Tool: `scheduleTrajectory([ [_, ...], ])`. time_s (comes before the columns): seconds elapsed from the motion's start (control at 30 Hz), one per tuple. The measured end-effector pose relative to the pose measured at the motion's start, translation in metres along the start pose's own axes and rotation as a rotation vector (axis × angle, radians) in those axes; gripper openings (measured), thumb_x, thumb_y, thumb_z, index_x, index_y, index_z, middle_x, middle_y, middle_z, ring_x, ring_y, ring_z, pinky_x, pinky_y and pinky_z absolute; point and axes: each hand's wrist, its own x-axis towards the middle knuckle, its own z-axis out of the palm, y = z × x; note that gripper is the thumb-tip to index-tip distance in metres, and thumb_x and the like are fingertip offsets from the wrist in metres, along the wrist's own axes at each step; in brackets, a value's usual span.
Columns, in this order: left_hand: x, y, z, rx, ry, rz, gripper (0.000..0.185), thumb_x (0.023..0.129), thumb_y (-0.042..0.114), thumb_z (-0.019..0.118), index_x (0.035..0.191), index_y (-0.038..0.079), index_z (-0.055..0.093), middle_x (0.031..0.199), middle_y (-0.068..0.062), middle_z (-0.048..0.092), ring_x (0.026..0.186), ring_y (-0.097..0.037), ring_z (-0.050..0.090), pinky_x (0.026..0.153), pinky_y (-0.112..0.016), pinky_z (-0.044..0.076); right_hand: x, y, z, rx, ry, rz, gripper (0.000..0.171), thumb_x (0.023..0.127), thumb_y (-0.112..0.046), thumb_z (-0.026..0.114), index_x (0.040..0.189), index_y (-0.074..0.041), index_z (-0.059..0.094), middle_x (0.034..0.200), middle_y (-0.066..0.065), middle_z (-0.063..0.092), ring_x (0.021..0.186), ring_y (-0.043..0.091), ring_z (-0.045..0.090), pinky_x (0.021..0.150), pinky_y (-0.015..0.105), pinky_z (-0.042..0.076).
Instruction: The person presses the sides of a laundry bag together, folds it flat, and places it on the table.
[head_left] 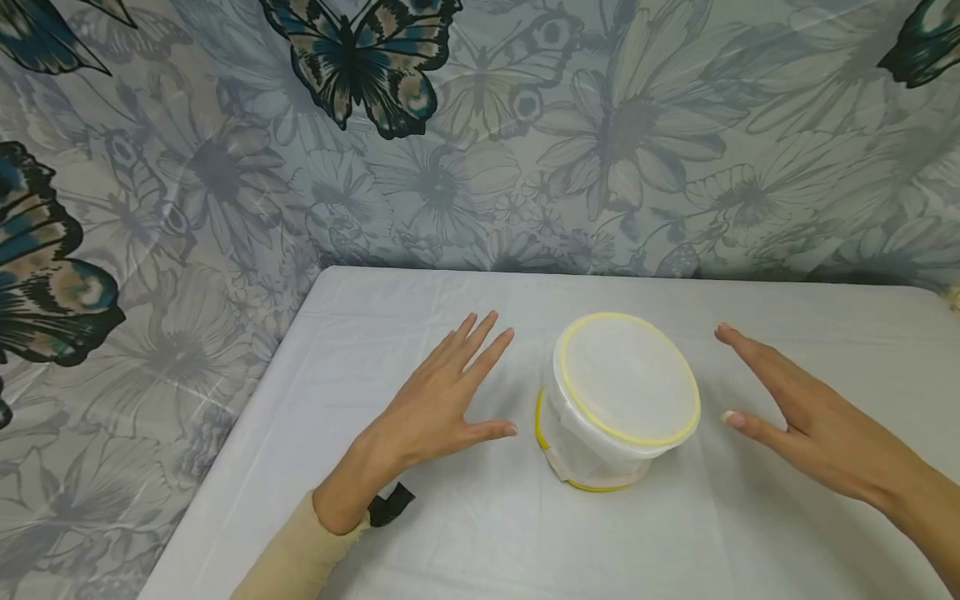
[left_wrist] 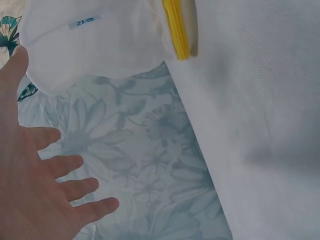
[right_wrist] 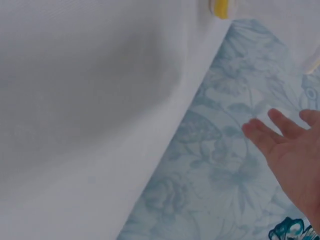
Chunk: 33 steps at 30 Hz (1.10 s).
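The pouch (head_left: pixel 618 400) sits mid-table, a round white mesh thing with yellow trim, tilted a bit; left hand (head_left: pixel 435 404) and right hand (head_left: pixel 795 417) flank it, fingers straight and spread, holding nothing, neither touching it; it looks soft, so a lopsided squeeze could probably crush or tip it; around it just the white table (head_left: pixel 450 533) and the butterfly cloth (head_left: pixel 360 67) behind; nothing stands in the way.
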Motion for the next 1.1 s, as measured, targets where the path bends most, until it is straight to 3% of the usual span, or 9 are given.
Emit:
scheduleTrajectory([
  [0.17,0.004,0.003,0.0,-0.021,0.057,0.052,0.1,0.088,0.068,0.059,0.161,0.02,0.011,0.167,-0.004,0.005,0.152,-0.028,0.008,0.119,-0.05,0.022,0.0,-0.004,0.002,0.003,0.012,-0.009,0.095,0.088,-0.017,0.076,0.161,-0.028,0.016,0.154,-0.009,0.039,0.128,-0.013,0.032,0.094,0.0,0.022],
  [0.4,0.014,0.007,0.0,-0.132,0.149,0.144,0.094,0.087,0.051,0.072,0.159,0.016,0.022,0.16,-0.003,0.028,0.143,-0.02,0.034,0.115,-0.036,0.033,0.003,-0.012,0.002,0.045,-0.004,-0.075,0.097,0.085,-0.009,0.078,0.16,-0.022,0.019,0.147,-0.008,0.048,0.122,-0.011,0.044,0.093,0.002,0.031],
  [0.67,0.026,0.014,0.0,-0.222,0.251,0.234,0.081,0.088,0.038,0.077,0.154,0.014,0.036,0.151,-0.007,0.042,0.137,-0.018,0.042,0.113,-0.027,0.034,0.008,-0.014,0.006,0.086,0.001,-0.123,0.101,0.077,-0.006,0.085,0.159,-0.019,0.026,0.141,-0.013,0.054,0.113,-0.005,0.056,0.091,0.004,0.037],
  [1.1,0.035,0.02,0.001,-0.254,0.267,0.268,0.063,0.091,0.036,0.074,0.144,0.012,0.05,0.14,-0.005,0.054,0.13,-0.014,0.05,0.111,-0.025,0.037,0.013,-0.02,0.007,0.074,0.015,-0.123,0.094,0.074,-0.01,0.089,0.153,-0.021,0.04,0.144,-0.009,0.053,0.111,-0.001,0.057,0.089,0.006,0.039],
])
